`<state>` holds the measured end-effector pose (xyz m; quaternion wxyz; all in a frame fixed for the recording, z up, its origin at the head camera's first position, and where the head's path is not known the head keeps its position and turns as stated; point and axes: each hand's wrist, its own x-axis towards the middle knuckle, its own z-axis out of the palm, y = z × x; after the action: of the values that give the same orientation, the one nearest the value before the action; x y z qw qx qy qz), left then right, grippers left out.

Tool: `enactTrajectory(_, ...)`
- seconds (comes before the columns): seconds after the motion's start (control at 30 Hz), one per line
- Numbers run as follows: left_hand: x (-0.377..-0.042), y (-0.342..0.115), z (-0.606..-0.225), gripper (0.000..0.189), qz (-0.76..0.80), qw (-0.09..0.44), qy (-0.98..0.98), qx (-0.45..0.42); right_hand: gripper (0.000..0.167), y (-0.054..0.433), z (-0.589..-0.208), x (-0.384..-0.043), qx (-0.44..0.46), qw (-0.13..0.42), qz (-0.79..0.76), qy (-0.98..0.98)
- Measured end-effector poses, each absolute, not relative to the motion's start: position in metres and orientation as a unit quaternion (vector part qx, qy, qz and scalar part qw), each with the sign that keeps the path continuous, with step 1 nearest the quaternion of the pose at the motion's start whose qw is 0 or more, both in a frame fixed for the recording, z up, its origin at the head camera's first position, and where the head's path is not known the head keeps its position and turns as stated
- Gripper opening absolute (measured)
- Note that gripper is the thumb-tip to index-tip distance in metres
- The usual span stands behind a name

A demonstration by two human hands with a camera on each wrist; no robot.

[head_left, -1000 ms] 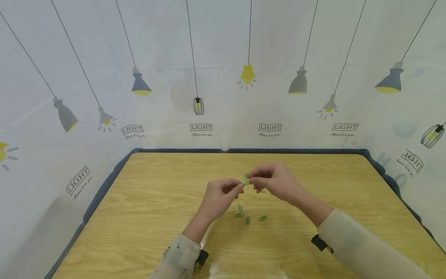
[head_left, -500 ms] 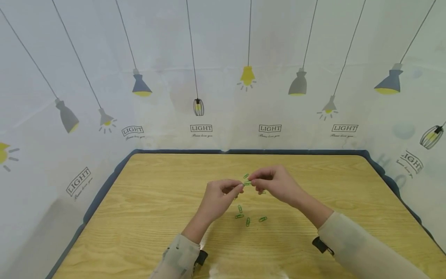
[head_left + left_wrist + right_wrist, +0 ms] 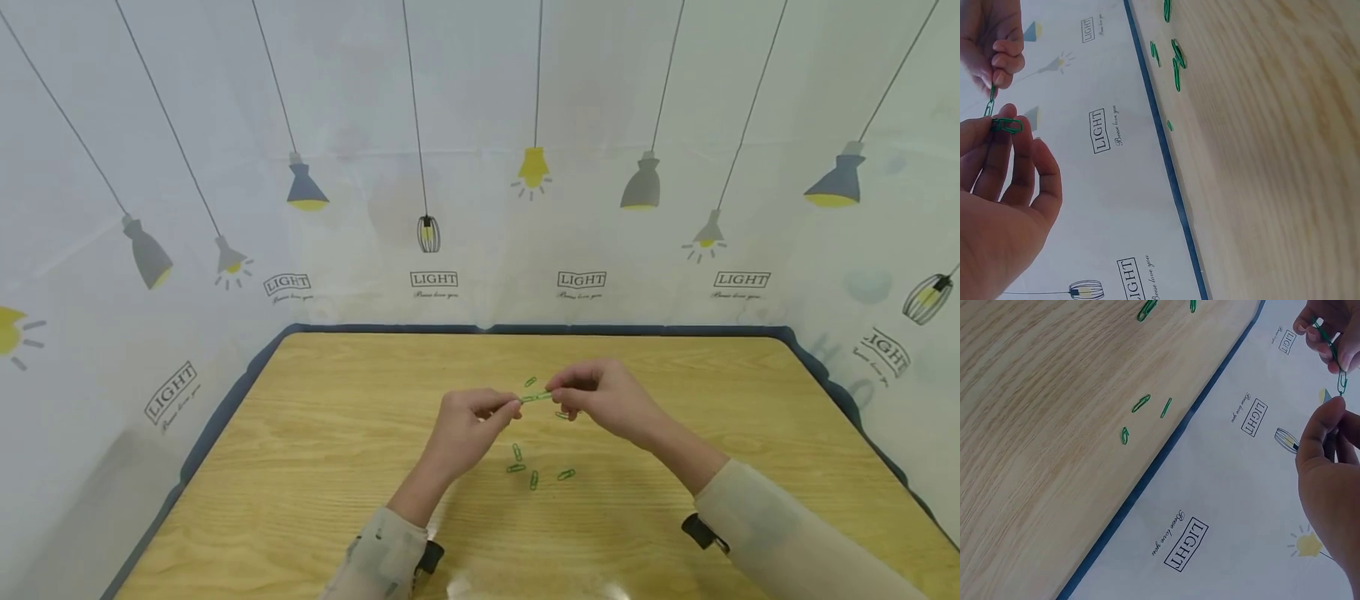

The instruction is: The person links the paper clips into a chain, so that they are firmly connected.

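Note:
Between my two hands a short chain of green paper clips (image 3: 536, 397) is stretched nearly level above the table. My left hand (image 3: 467, 429) pinches one end between thumb and fingers; in the left wrist view a paper clip (image 3: 1007, 125) sticks out past its fingertips. My right hand (image 3: 609, 406) pinches the other end, its fingertips hiding part of that clip. The right wrist view shows a linked clip (image 3: 1342, 381) hanging between the two hands' fingertips. Loose green paper clips lie below and behind the hands, among them one clip (image 3: 566, 474) near the front and another (image 3: 531, 382) farther back.
The wooden table (image 3: 315, 467) has a dark blue edge (image 3: 420, 328) along its back and sides. Behind it hangs a pale wall covering (image 3: 480, 108) printed with lamps. Several more loose clips lie mid-table, including one upright-lying clip (image 3: 534, 480).
My right hand has moved slightly to the right, away from the left hand. More of the paper clip chain shows, pulled straight between them. The left hand has hardly moved.

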<state>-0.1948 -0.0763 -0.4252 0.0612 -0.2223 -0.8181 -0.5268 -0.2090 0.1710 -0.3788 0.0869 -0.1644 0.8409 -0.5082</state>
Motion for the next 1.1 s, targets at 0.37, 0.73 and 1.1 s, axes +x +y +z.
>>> enactTrajectory(0.37, -0.193, -0.072, -0.428, 0.017, -0.555, -0.008, -0.806, -0.207, 0.015, 0.162, -0.379, -0.202, -0.173, 0.020, -0.509, 0.843)
enactTrajectory(0.73, -0.195, -0.061, -0.424, 0.031, -0.569, -0.055, -0.794, -0.208, 0.008, 0.153, -0.378, -0.196, -0.204, -0.034, -0.510, 0.835)
enactTrajectory(1.1, -0.193, -0.055, -0.415, 0.024, -0.603, -0.035, -0.768, -0.214, 0.007, 0.151, -0.379, -0.193, -0.212, -0.046, -0.506, 0.835)
